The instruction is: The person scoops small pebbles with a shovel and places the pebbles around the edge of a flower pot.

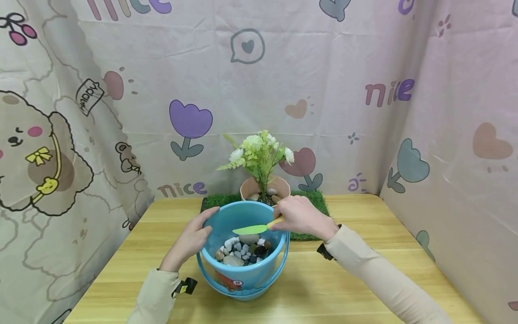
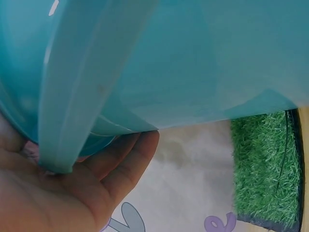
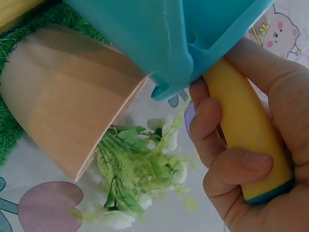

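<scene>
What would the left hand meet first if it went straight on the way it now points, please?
Most likely the blue bucket, since the left hand grips it at the rim.

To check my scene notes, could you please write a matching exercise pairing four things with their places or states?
Things:
1. bucket
2. tool
3. stones
4. pot

Places or states:
A. standing on the grass mat
B. gripped at its yellow handle by the right hand
C. blue, with the left hand at its rim
D. lying loose inside the blue container

Pairs: 1-C, 2-B, 3-D, 4-A
</scene>
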A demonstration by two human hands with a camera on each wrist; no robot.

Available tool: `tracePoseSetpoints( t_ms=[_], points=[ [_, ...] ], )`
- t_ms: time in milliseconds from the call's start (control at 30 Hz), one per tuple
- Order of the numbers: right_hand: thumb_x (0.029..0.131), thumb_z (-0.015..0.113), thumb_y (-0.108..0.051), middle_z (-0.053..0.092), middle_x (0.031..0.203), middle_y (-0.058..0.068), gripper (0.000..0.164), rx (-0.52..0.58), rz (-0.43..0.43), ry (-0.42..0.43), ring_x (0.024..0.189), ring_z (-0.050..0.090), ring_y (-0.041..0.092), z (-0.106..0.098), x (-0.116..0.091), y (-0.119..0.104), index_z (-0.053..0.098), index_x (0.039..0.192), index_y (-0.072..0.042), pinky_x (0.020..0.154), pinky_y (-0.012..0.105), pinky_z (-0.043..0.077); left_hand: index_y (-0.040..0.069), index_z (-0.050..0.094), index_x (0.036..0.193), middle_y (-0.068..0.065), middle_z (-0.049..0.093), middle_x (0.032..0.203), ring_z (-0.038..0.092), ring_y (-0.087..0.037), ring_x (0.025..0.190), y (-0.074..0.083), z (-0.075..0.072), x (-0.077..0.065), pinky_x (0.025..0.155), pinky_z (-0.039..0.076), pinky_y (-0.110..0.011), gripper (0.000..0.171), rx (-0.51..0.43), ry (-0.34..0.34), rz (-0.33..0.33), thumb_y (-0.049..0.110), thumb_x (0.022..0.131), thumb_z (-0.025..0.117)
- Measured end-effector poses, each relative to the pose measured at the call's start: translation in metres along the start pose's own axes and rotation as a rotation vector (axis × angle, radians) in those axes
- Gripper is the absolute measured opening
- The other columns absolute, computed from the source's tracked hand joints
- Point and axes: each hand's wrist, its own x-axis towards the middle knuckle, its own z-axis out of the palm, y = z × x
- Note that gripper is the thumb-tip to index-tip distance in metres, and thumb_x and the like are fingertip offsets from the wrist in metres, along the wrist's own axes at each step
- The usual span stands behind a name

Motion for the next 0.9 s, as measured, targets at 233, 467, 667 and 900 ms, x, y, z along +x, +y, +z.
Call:
tracePoseSetpoints(
  t_ms=[233, 467, 667, 900],
  points=[
    [0.077, 0.080, -0.042, 0.052, 0.064, -0.014, 0.026, -0.040, -0.019, -0.097, 0.056, 0.046, 0.001, 0.001, 0.009, -0.008, 0.067, 0.059, -0.029, 0.047, 0.021, 0.035, 0.007, 0.034, 0.152, -0.022, 0.031, 0.157, 0.037, -0.047, 0.138, 0.002, -0.002, -0.002, 0.105, 0.038, -0.061, 0.055, -0.016, -0.002, -0.001, -0.001, 0.098, 0.034],
    [0.074, 0.082, -0.040, 0.019, 0.047, -0.013, 0.057, -0.045, -0.036, -0.146, 0.045, 0.018, 0.004, -0.002, 0.015, -0.015, 0.036, 0.046, -0.025, 0.044, 0.022, 0.016, 0.008, 0.034, 0.152, -0.021, 0.031, 0.157, 0.037, -0.046, 0.139, 0.003, -0.001, -0.002, 0.106, 0.037, -0.061, 0.054, -0.024, 0.001, -0.010, 0.000, 0.098, 0.035],
    [0.074, 0.082, -0.039, 0.014, 0.045, -0.012, 0.062, -0.061, -0.027, -0.172, 0.041, 0.017, 0.004, -0.004, 0.018, -0.020, 0.030, 0.044, -0.025, 0.043, 0.022, 0.014, 0.007, 0.034, 0.152, -0.021, 0.031, 0.157, 0.036, -0.046, 0.139, 0.001, -0.001, -0.001, 0.106, 0.036, -0.062, 0.055, -0.024, 0.005, -0.009, -0.001, 0.098, 0.034],
    [0.075, 0.082, -0.038, 0.021, 0.042, -0.014, 0.058, -0.076, 0.006, -0.192, 0.040, 0.025, 0.003, -0.001, 0.022, -0.021, 0.035, 0.042, -0.026, 0.042, 0.022, 0.020, 0.007, 0.034, 0.152, -0.021, 0.031, 0.157, 0.036, -0.047, 0.139, 0.001, 0.000, -0.001, 0.106, 0.037, -0.061, 0.055, -0.033, 0.007, -0.013, -0.001, 0.098, 0.034]
  ],
)
